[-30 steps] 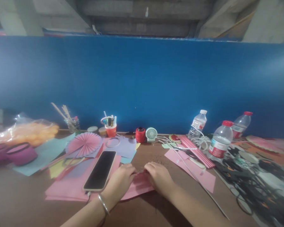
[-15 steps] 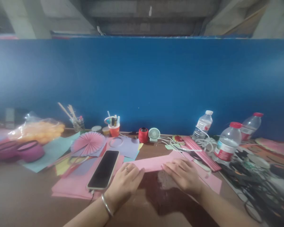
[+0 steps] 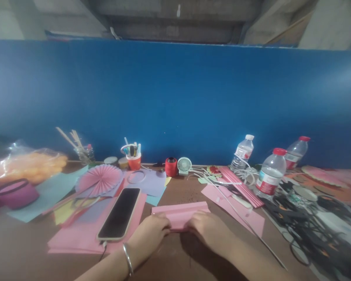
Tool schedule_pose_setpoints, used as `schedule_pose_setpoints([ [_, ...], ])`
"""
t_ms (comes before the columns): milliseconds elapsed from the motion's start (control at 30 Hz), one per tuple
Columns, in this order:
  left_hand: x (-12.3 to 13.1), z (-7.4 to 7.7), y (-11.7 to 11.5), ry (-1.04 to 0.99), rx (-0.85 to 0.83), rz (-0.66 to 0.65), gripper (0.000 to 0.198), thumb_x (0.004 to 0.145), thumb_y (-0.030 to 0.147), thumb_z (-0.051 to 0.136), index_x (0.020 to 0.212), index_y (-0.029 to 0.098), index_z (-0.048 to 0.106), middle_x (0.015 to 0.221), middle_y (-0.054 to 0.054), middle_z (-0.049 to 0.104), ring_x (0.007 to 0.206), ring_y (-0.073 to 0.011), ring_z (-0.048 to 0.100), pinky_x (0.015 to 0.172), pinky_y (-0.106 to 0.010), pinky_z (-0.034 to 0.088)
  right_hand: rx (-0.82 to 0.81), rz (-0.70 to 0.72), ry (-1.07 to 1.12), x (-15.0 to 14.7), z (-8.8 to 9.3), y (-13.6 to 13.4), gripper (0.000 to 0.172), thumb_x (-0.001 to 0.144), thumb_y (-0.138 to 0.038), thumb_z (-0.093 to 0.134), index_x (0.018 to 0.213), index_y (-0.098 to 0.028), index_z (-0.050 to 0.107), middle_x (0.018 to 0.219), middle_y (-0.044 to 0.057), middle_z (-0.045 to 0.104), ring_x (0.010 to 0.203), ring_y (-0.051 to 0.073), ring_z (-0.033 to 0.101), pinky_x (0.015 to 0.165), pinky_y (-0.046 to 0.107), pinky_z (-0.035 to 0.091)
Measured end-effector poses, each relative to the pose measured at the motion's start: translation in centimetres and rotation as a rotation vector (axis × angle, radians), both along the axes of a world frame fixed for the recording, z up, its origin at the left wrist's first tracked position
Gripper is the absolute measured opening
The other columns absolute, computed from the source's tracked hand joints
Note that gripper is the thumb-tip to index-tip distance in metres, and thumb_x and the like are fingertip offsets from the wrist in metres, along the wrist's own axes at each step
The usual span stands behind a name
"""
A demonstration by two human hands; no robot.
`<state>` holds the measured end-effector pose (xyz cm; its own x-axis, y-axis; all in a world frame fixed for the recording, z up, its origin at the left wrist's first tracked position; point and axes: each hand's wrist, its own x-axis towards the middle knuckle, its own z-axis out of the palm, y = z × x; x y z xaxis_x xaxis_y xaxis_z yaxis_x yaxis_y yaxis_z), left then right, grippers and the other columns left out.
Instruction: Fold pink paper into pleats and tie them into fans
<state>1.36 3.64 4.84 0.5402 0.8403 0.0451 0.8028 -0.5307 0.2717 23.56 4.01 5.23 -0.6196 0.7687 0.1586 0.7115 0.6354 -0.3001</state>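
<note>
A folded sheet of pink paper point(image 3: 181, 212) lies on the brown table in front of me, with crease lines running along its length. My left hand point(image 3: 156, 232) is closed on the near left part of the paper, fingers curled at its edge. On the near right part, my right hand point(image 3: 203, 230) pinches the same edge, its fingertips partly hidden. A smartphone point(image 3: 119, 214) with a dark screen rests on pink sheets point(image 3: 73, 236) left of my left hand. To the right of the folded paper are more pink paper pieces point(image 3: 222, 193).
A pink pleated paper fan point(image 3: 99, 179) lies at left, near a red cup of pens point(image 3: 133, 162). A small fan point(image 3: 184, 166) and a red jar point(image 3: 171, 167) stand at the back. Water bottles point(image 3: 270, 173), a pleated pink strip point(image 3: 242, 187) and cables point(image 3: 292, 218) are at right.
The pink paper has come nearer to me and shows more of its folded surface. My hands have moved closer together and curled at its near edge. The view has shifted slightly right.
</note>
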Motion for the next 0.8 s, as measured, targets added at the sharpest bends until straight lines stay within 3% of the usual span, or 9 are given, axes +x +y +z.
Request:
schedule_pose_setpoints([
  [133, -0.8, 0.7, 0.2, -0.134, -0.069, 0.112, 0.010, 0.077, 0.016, 0.045, 0.073, 0.019, 0.054, 0.075, 0.002, 0.060, 0.069, -0.0131, 0.052, 0.064, -0.024, 0.037, -0.036, -0.023, 0.077, -1.9, -0.5, 0.4, 0.023, 0.082, -0.018, 0.044, 0.087, -0.026, 0.065, 0.081, 0.000, 0.064, 0.080, 0.015, 0.054, 0.071, 0.022, 0.037],
  [433, -1.8, -0.2, -0.2, 0.008, 0.075, 0.008, 0.021, 0.075, 0.005, 0.041, 0.073, 0.018, 0.057, 0.072, -0.002, 0.055, 0.074, -0.0163, 0.050, 0.071, -0.028, 0.035, -0.112, -0.117, 0.164, -2.3, -1.0, 1.7, 0.012, 0.079, -0.019, 0.049, 0.076, -0.021, 0.060, 0.074, -0.002, 0.062, 0.071, 0.012, 0.053, 0.061, 0.020, 0.033],
  [800, -2.8, -2.0, 0.8, 0.115, 0.167, -0.149, 0.020, 0.078, 0.007, 0.042, 0.075, 0.018, 0.059, 0.078, -0.003, 0.054, 0.083, -0.0177, 0.047, 0.075, -0.030, 0.036, -0.389, -0.143, 0.103, -2.1, 0.5, 4.0, 0.006, 0.068, -0.017, 0.056, 0.065, -0.021, 0.059, 0.071, -0.003, 0.062, 0.068, 0.013, 0.054, 0.057, 0.021, 0.032],
])
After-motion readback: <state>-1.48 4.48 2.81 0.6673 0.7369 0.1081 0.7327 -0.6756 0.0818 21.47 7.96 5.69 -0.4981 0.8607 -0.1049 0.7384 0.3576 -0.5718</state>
